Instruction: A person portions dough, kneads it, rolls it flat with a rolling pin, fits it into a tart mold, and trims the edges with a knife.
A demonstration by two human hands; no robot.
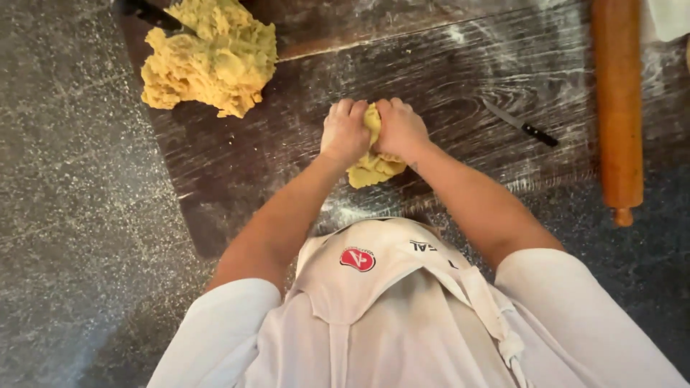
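At frame centre, the left hand (343, 131) and right hand (400, 128) clasp a small, lumpy yellow dough piece (374, 164) from both sides. It sits on the floured dark wooden board (287, 151), its lower end crumpled.

Left hand (343, 131) and right hand (399, 128) press together on a small dough piece (374, 167) on floured dark wooden board (460, 79); large dough mass (210, 56), knife (520, 123), rolling pin (618, 108) nearby.

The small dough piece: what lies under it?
The small dough piece rests on the floured dark wooden board. Both hands cover its top.
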